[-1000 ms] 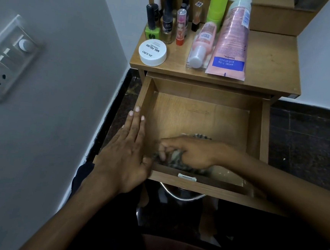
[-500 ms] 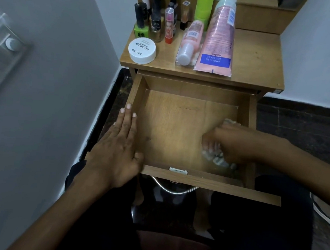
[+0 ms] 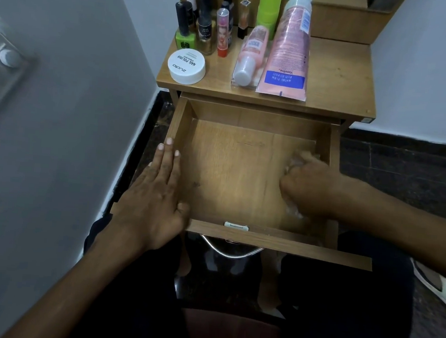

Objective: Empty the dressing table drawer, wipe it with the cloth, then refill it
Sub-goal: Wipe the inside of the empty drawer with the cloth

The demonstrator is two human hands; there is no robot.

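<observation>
The wooden drawer of the dressing table is pulled out, and its floor holds only the cloth. My right hand is inside it at the right wall, closed on a pale crumpled cloth that shows blurred above and below the fingers. My left hand lies flat, fingers together, along the drawer's left wall and front corner. On the table top lie a pink Vaseline tube, a small pink bottle and a white nail polish remover tub.
Several nail polish bottles and a lime green container stand at the back of the table. A grey wall with a switch plate is close on the left. Dark floor and a sandal are on the right.
My right hand has carried the cloth from the drawer's front left across to the right wall and slightly toward the back. My left hand has stayed on the left wall.
</observation>
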